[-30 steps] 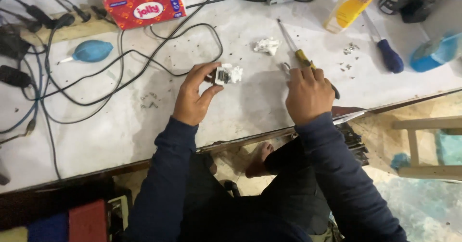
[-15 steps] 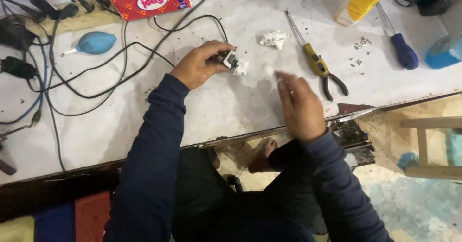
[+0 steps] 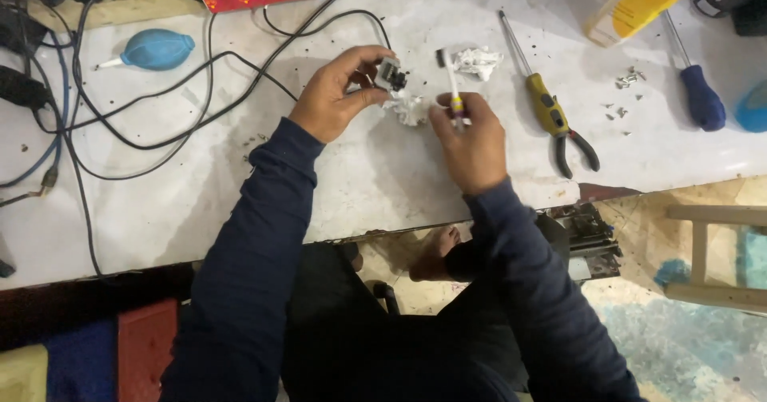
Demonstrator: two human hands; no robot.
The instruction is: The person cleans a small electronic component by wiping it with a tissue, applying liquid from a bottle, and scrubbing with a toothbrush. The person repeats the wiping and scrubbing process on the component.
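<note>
A white, scuffed tabletop (image 3: 200, 210) fills the far part of the scene, evenly lit. Below its near edge lies a sandy floor (image 3: 639, 210) with blue-green patches at right, where a pale wooden frame (image 3: 711, 290) stands.

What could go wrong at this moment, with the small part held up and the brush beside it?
The left hand pinches the small dark part only at its fingertips above the table; it might slip. The brush in the right hand could flick debris toward the loose screws. The black cables lie near the left forearm and may snag.
</note>
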